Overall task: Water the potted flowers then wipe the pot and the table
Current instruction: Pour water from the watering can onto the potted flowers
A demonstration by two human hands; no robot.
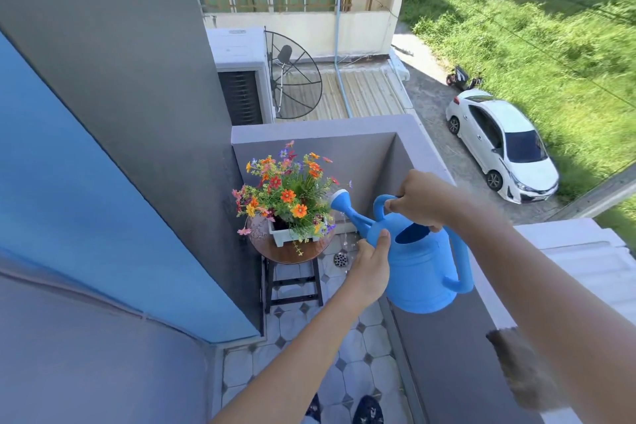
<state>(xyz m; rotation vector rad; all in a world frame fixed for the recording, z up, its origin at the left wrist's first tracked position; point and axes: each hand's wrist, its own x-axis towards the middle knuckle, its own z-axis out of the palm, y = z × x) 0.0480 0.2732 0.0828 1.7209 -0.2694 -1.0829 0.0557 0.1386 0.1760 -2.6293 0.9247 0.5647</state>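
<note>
A blue watering can (421, 268) is tilted toward the flowers, its white-tipped rose just right of the blooms. My right hand (421, 198) grips its top handle. My left hand (370, 260) holds the can's body near the base of the spout. Water drips from the rose down past the table's edge. The colourful flowers (285, 193) stand in a white rectangular pot (284, 236) on a small round wooden table (292, 251) in the balcony corner.
A brown cloth (519, 368) lies on the grey balcony wall (457, 337) at the right. The tiled floor (344, 354) has a round drain (340, 259) beside the table. A blue and grey wall stands at the left. My shoes show at the bottom.
</note>
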